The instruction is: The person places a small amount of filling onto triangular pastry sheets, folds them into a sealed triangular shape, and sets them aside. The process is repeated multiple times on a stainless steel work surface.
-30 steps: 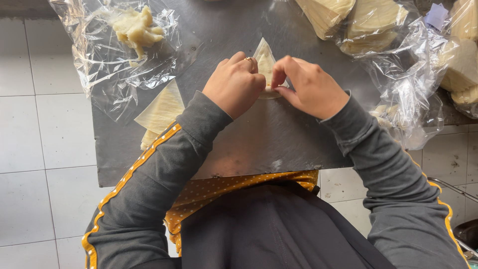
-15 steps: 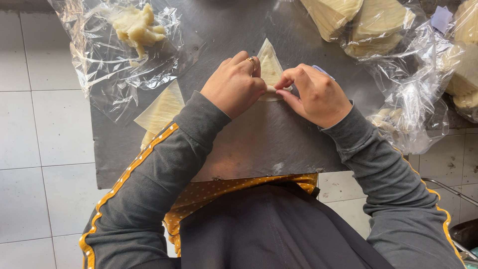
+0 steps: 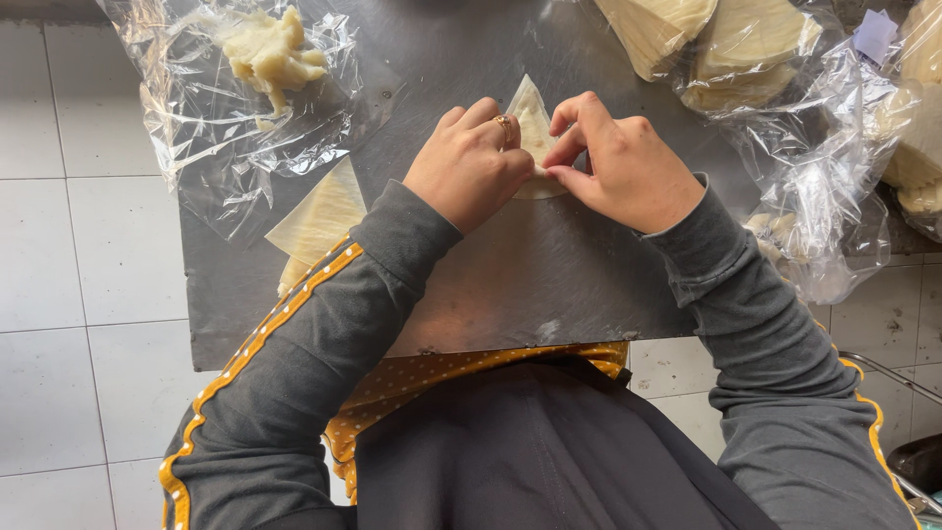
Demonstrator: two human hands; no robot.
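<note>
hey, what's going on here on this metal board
A person in a grey top presses a pale triangular dough wrapper flat on a metal board. The left hand and right hand both pinch its lower edge. A loose wrapper lies to the left, a dough lump sits on clear plastic, and stacked wrappers wait at top right.

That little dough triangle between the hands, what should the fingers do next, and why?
Probably press along the dough triangle's lower edge. Both the left hand and the right hand pinch its bottom on the metal board, while its pointed top sticks up free, so the bottom seam looks like the part being closed.
</note>
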